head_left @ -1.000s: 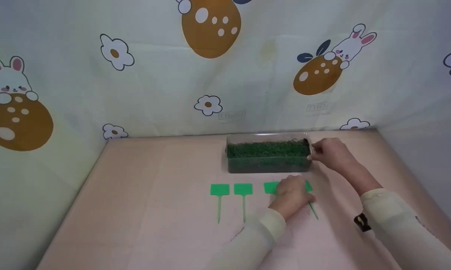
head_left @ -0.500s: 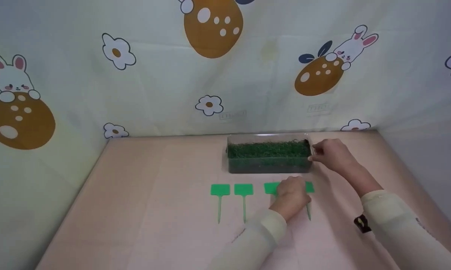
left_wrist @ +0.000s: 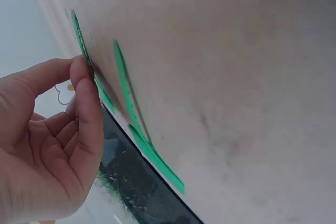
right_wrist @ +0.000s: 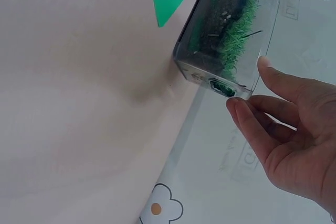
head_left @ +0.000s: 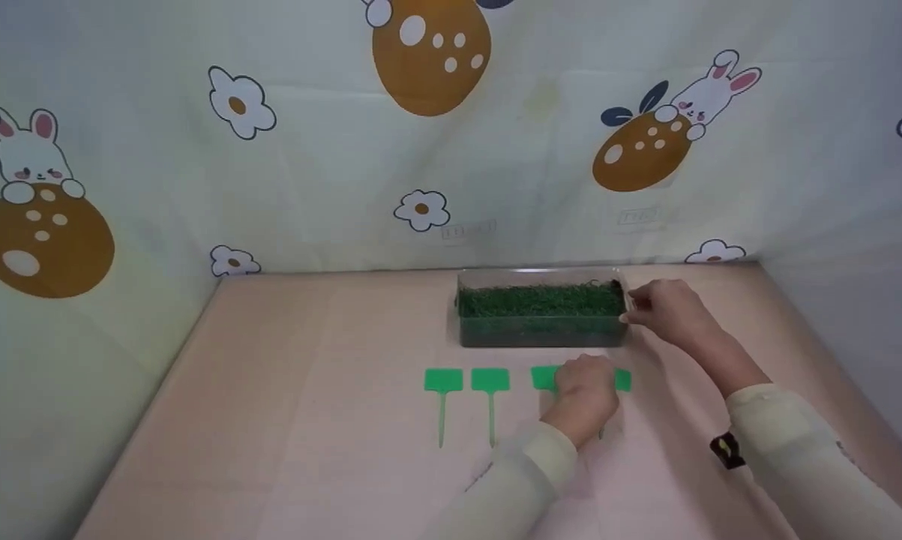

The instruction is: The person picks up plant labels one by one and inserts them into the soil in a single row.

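Between thumb and index finger, my left hand (head_left: 587,390) pinches the stake of a green T-shaped plant label (left_wrist: 79,35), close over the table. That label's flat head (head_left: 623,380) shows to the right of the hand, while most of its stake is hidden in the head view. Just left of the hand lies another plant label (head_left: 543,377), partly covered by it. My right hand (head_left: 668,311) holds the right end of a clear plastic box (right_wrist: 212,85) of green grass (head_left: 540,300), thumb at the rim and fingertips at the end wall (right_wrist: 228,90).
Farther left, two more green plant labels (head_left: 443,379) lie side by side, stakes toward me. The box stands near the back of the pink-beige table (head_left: 331,420), before a patterned cloth wall (head_left: 323,172). A small black-and-yellow item (head_left: 726,450) shows beside the right sleeve.
The stake of the label in my left hand has swung leftward, from slanting right to nearly hidden beneath the hand. My right hand stays at the box's end.
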